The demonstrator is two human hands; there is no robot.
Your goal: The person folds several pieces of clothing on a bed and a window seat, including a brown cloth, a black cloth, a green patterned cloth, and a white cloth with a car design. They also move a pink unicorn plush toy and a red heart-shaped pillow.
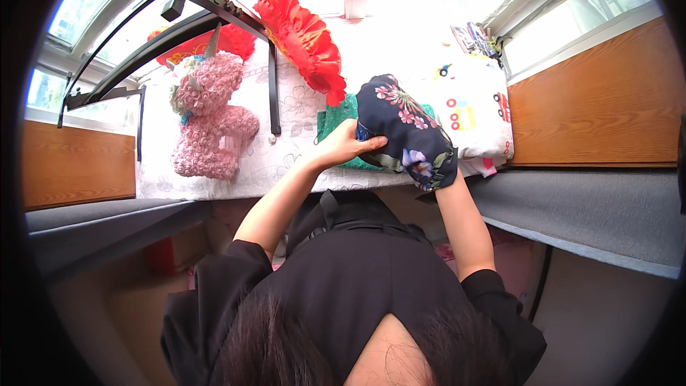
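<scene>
A dark navy cloth piece with pink and blue flowers is held up in front of me, bunched into a rounded shape. My left hand grips its left edge, thumb on top and fingers behind the fabric. On the other side, my right forearm runs up into the cloth. It covers my right hand, so those fingers are hidden. Beneath the floral piece lies a green cloth, partly covered by it.
A pink rose-textured unicorn figure stands on the white patterned tabletop cover. Nearby are a black metal stand and a red ruffled decoration. Folded white fabric with vehicle prints lies right, before wooden panels and windows.
</scene>
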